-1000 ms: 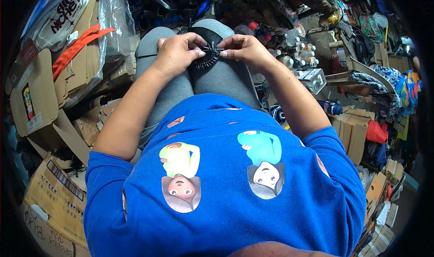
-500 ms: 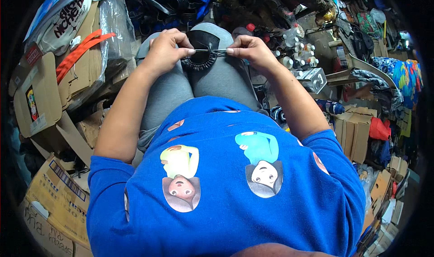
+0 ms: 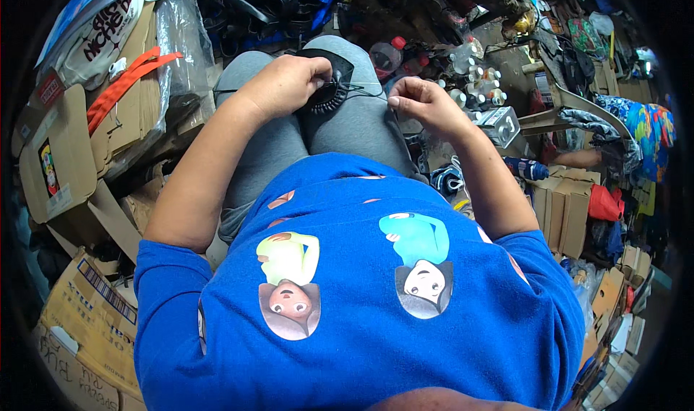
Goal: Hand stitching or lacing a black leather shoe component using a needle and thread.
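Observation:
On my grey-trousered lap lies a flat black piece (image 3: 343, 68) with a ribbed, coil-like black ring (image 3: 329, 106) along its near side. My left hand (image 3: 289, 84) is closed in a pinch over the piece, its fingertips partly hidden; what they grip I cannot make out. From the piece a thin dark cord (image 3: 367, 93) runs right, across my thigh. At the cord's right end my right hand (image 3: 426, 106) pinches it between thumb and forefinger, the other fingers curled.
Flattened cardboard (image 3: 61, 154) and an orange strap (image 3: 123, 89) lie on the left. Several plastic bottles (image 3: 477, 82) stand beyond my right hand, near a clear box (image 3: 499, 125). Dark shoes or straps (image 3: 267, 6) are heaped ahead. At right, another person's arm (image 3: 578, 158) shows.
My right hand has moved right and slightly nearer, drawing the cord out. My left hand has shifted right, over the black piece. The thin pale length stretched between the hands no longer shows.

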`<action>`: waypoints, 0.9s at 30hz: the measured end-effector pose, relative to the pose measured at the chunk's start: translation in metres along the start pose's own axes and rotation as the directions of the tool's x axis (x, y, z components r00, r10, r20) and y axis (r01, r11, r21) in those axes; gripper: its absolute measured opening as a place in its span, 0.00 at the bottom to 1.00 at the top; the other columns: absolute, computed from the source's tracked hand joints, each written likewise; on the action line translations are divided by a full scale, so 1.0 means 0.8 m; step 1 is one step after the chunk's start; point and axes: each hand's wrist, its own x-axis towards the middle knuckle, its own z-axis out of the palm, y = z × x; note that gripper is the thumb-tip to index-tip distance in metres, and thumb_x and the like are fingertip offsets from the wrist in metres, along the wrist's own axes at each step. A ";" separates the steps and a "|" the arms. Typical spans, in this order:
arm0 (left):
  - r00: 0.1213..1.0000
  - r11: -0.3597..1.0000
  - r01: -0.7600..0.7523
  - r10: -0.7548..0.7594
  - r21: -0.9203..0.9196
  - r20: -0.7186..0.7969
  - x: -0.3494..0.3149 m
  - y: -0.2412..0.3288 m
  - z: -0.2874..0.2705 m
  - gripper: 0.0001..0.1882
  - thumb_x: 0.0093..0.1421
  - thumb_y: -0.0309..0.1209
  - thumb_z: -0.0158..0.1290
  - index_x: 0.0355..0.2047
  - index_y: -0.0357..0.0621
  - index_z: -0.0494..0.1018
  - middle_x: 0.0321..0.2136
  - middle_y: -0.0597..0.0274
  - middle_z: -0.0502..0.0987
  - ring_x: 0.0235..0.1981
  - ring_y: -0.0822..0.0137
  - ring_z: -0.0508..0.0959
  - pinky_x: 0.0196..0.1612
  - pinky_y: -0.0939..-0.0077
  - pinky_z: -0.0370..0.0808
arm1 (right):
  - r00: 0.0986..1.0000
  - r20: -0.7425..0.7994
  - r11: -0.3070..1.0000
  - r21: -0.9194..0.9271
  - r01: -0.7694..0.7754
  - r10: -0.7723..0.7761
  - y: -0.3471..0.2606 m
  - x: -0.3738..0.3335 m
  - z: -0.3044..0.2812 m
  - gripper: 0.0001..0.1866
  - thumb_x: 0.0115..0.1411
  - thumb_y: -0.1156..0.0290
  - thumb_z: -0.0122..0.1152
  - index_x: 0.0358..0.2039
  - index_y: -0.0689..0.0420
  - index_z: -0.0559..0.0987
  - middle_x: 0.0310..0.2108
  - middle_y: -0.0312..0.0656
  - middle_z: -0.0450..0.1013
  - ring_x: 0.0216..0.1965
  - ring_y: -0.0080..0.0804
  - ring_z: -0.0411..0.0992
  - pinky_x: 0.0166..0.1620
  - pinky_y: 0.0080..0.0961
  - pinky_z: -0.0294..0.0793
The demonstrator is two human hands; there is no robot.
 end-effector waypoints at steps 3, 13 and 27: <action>0.999 0.998 -0.044 0.043 0.045 0.019 0.002 -0.001 0.000 0.07 0.59 0.27 0.48 0.38 0.42 0.71 0.29 0.51 0.77 0.33 0.53 0.77 0.37 0.67 0.72 | 0.991 -0.029 0.972 -0.198 0.124 -0.132 -0.043 0.004 0.003 0.05 0.60 0.71 0.55 0.32 0.59 0.72 0.25 0.30 0.66 0.30 0.16 0.63 0.35 0.16 0.64; 0.993 0.979 -0.108 0.115 0.171 -0.027 0.002 -0.006 0.000 0.09 0.53 0.27 0.46 0.33 0.44 0.73 0.28 0.48 0.77 0.33 0.48 0.77 0.37 0.57 0.73 | 0.880 0.102 0.386 -0.871 0.304 -0.464 -0.066 0.043 0.006 0.09 0.55 0.65 0.58 0.34 0.54 0.77 0.31 0.42 0.74 0.37 0.38 0.73 0.43 0.33 0.68; 0.965 0.892 -0.085 0.185 0.444 -0.188 -0.087 -0.068 -0.044 0.09 0.50 0.23 0.47 0.33 0.45 0.71 0.28 0.54 0.76 0.34 0.54 0.75 0.39 0.63 0.69 | 0.882 0.275 0.211 -0.903 0.373 -0.382 -0.025 0.047 -0.008 0.07 0.52 0.71 0.52 0.33 0.49 0.75 0.25 0.40 0.73 0.36 0.39 0.73 0.45 0.36 0.64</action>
